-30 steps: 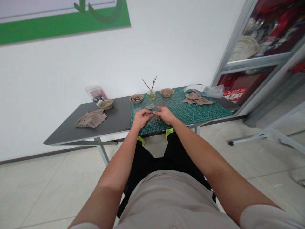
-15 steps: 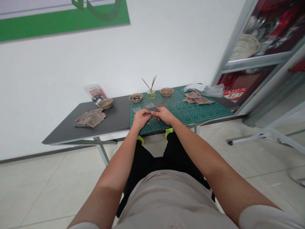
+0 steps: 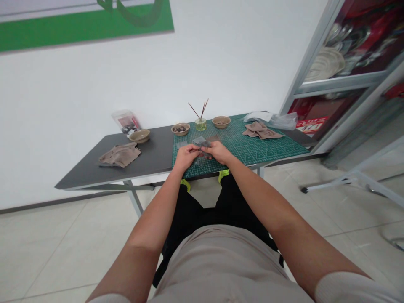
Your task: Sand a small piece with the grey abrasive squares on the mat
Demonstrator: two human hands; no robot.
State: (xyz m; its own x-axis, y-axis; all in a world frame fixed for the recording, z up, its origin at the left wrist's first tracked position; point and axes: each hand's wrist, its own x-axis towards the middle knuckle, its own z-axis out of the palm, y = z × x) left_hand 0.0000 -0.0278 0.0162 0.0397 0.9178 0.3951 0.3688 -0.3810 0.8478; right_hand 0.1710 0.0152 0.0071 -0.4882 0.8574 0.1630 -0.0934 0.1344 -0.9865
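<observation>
1. Against a second ago, I see both hands at nearly the same spot near the counter's [image 3: 83, 170] front edge; the dark grey piece [image 3: 206, 144] between them now looks darker and more compact, and my view has tipped slightly.
2. At the counter's left end, a crumpled cloth [image 3: 120, 155] lies where it lay, with a printed pouch [image 3: 126, 123] and a tan bowl [image 3: 139, 137] towards the back edge.
3. On the left part of the green mat [image 3: 249, 147], a second bowl [image 3: 180, 133] with dark bits stands near the back edge.
4. The left hand [image 3: 187, 156] is over the mat's front left part, its fingers bent towards the piece; I cannot tell whether that grip is closed on anything.
5. The piece is just right of those fingertips; fingers cover part of it, so I cannot tell its long axis or which way it points.
6. The right hand [image 3: 220, 152] has a narrow grip, holding the piece between thumb and fingers.
7. Behind the hands stand a reed bottle [image 3: 200, 125] and a third bowl [image 3: 221, 125].
8. Near the mat's back right corner lie another cloth [image 3: 261, 131] and clear plastic [image 3: 286, 121].
</observation>
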